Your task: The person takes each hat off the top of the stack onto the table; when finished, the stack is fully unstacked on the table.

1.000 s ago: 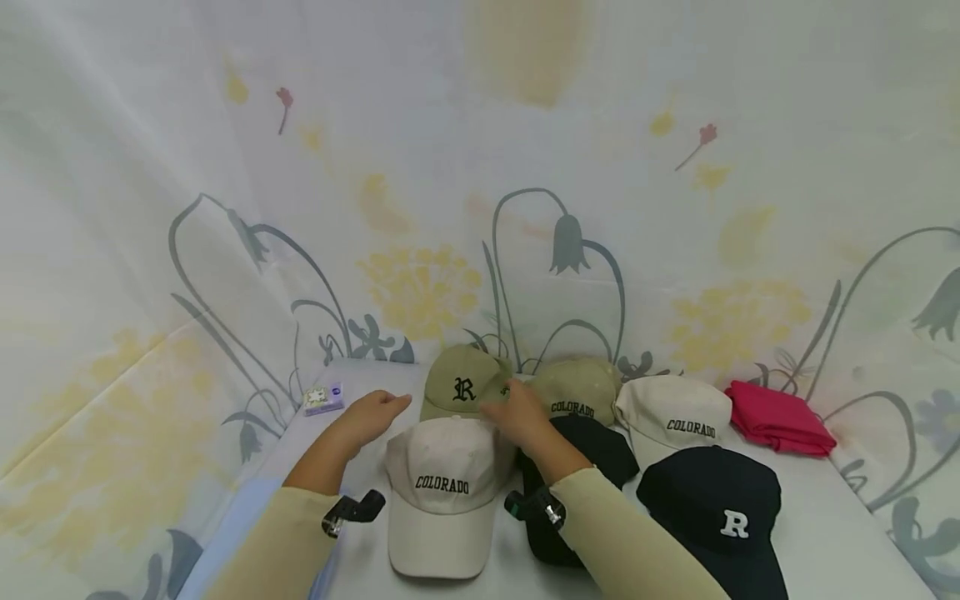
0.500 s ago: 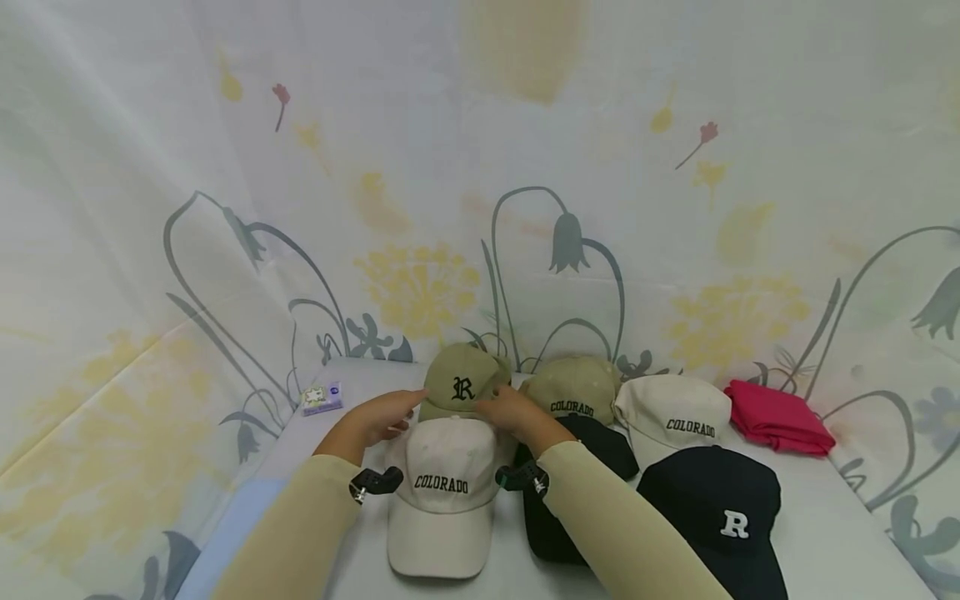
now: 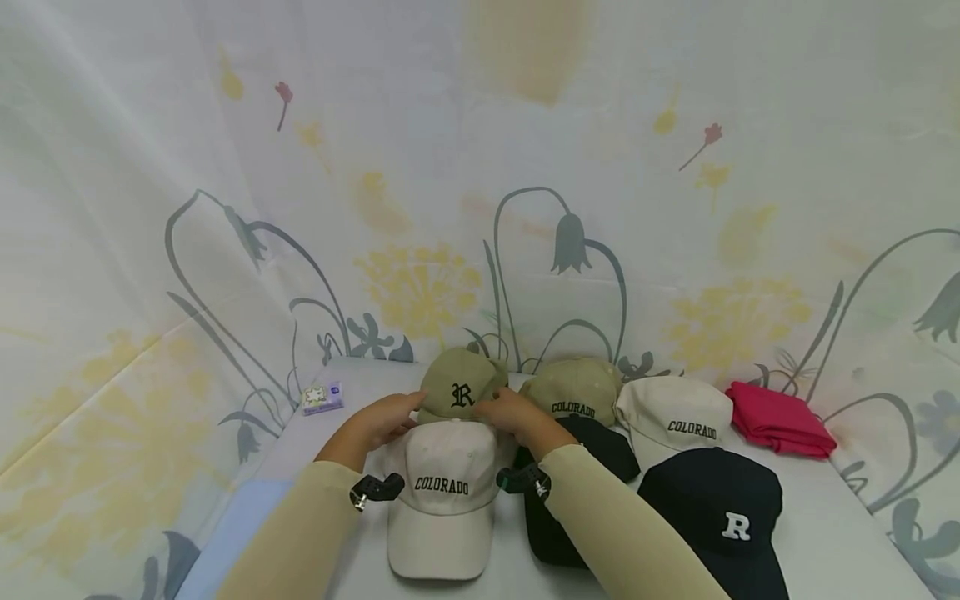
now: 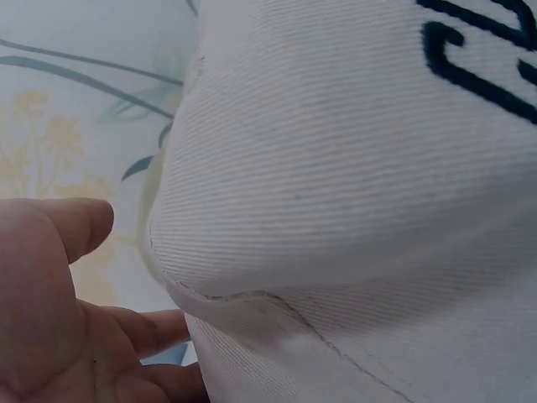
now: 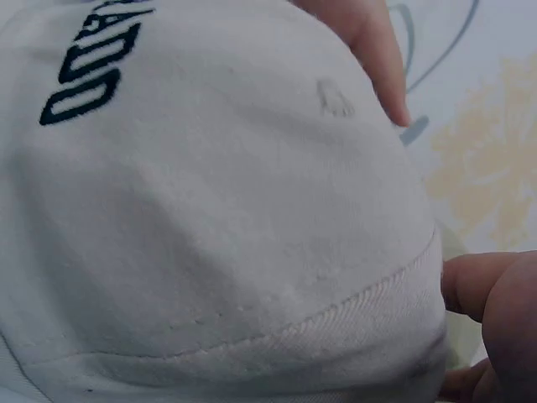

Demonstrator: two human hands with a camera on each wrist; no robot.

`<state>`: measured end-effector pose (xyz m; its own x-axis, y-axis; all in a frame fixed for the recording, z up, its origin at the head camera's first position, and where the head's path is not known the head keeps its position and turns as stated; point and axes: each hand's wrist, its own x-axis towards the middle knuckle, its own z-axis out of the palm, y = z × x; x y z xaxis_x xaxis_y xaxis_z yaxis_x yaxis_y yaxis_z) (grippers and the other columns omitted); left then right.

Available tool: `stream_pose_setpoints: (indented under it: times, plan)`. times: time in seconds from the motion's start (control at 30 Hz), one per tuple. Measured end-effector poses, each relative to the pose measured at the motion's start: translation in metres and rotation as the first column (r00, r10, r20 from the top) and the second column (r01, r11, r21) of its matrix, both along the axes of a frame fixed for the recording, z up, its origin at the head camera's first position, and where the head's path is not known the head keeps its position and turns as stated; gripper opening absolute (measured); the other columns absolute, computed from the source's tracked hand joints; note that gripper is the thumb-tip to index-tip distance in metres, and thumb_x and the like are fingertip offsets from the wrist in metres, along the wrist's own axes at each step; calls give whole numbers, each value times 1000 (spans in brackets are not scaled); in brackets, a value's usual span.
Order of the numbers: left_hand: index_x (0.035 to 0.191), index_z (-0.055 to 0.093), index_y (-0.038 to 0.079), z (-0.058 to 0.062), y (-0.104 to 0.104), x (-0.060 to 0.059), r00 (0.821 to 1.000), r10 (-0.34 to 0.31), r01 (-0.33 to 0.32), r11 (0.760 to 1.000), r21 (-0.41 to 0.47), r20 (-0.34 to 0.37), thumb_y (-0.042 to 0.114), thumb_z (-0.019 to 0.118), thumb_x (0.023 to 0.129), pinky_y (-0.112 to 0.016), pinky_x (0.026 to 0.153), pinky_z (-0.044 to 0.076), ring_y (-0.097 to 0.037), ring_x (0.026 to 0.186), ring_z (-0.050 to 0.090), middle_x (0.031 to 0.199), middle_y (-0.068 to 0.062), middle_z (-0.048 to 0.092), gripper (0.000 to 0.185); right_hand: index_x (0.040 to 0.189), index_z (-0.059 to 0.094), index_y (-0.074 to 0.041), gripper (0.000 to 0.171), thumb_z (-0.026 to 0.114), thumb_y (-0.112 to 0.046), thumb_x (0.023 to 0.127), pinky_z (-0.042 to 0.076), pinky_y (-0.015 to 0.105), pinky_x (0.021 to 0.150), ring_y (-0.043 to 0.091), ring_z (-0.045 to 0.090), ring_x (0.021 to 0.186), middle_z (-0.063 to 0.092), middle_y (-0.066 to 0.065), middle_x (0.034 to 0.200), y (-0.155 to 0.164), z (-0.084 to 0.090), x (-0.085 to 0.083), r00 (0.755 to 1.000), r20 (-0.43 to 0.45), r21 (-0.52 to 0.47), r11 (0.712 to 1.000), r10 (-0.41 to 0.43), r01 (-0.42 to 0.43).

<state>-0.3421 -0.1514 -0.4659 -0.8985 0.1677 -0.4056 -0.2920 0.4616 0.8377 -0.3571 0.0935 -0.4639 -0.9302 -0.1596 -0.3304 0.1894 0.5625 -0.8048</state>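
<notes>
An olive baseball cap (image 3: 453, 375) with a black R stands at the back of the bed-like surface. My left hand (image 3: 378, 425) holds its left side. From the right, my right hand (image 3: 521, 418) holds the olive cap near its lower edge. Directly in front sits a cream baseball cap (image 3: 442, 492) marked COLORADO, between my forearms. It fills the left wrist view, where thumb and fingers (image 4: 84, 228) reach past its edge. In the right wrist view, fingers (image 5: 382, 63) show behind the cream cap's crown. The cream cap hides part of both grips.
Right of my right hand are an olive COLORADO cap (image 3: 573, 387), a black cap (image 3: 600, 446), a second cream cap (image 3: 675, 408) and a black R cap (image 3: 720, 500). Folded red cloth (image 3: 780, 419) lies far right. A small purple pack (image 3: 322, 398) lies left.
My left hand has moved right to the olive R cap. My right hand has moved slightly down and left. The olive cap has shifted slightly left and towards me.
</notes>
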Motion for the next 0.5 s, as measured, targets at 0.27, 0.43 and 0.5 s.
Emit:
stream_pose_setpoints:
  times: [0.27,0.43,0.5]
  plan:
    - [156,42,-1,6,-6,7,998,4,-11,992,-125,-57,54,36,110,-52,104,50,-40,123,59,142,-28,56,72,160,34,2,71,60,-35,104,43,62,112,47,42,145,39,26,162,0,9,15,993,-122,-7,1000,-3,2]
    - [152,42,-6,18,-17,27,968,-82,2,948,-318,-237,50,37,111,-62,110,45,-49,137,50,150,-31,49,70,160,38,-7,64,57,-37,106,46,61,110,43,45,145,44,22,160,9,24,41,967,-254,7,999,34,-33]
    - [152,43,-6,25,-20,39,940,-129,-6,919,-393,-315,48,42,110,-66,111,42,-52,140,46,153,-32,47,68,159,40,-8,62,56,-37,107,45,61,111,42,46,145,45,21,159,20,31,53,948,-315,50,998,45,-31]
